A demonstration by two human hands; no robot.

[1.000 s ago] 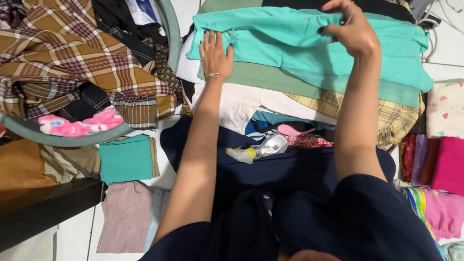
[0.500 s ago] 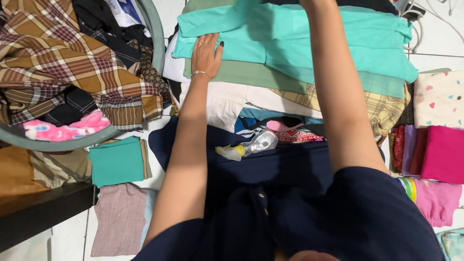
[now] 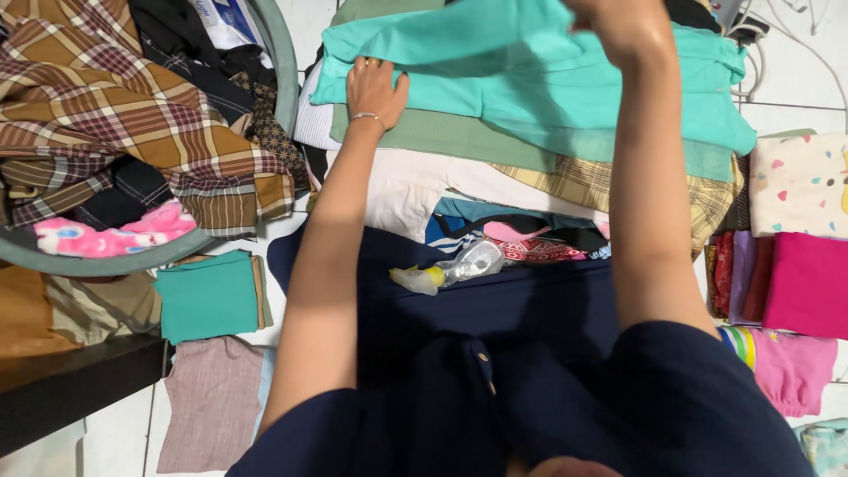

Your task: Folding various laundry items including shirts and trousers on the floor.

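Roughly midway, I judge: the teal shirt (image 3: pixel 565 88) is spread across the top of the clothes stack (image 3: pixel 495 190) but only partly folded. One part is lifted and doubled over near the top edge of the view, while the rest lies flat and wide, not yet brought down to the small squares of the folded teal cloth (image 3: pixel 210 296) and the pink folds (image 3: pixel 808 283) at the sides. The basin (image 3: pixel 281 75) on the left is heaped with plaid and dark clothes, so much seems left to do.

Its long axis runs left to right across the view, tilted a little down to the right. Which end is the collar I cannot tell.

The right hand (image 3: pixel 618 22) is raised at the top edge, fingers closed around a bunched fold of the shirt; part of the hand is cut off by the frame. The left hand (image 3: pixel 375 88) lies flat and open, palm down, on the shirt's lower left edge, pinning it to the stack and gripping nothing.

Below the stack, a small clear bottle (image 3: pixel 450 269) lies on its side on the dark blue cloth in the lap.
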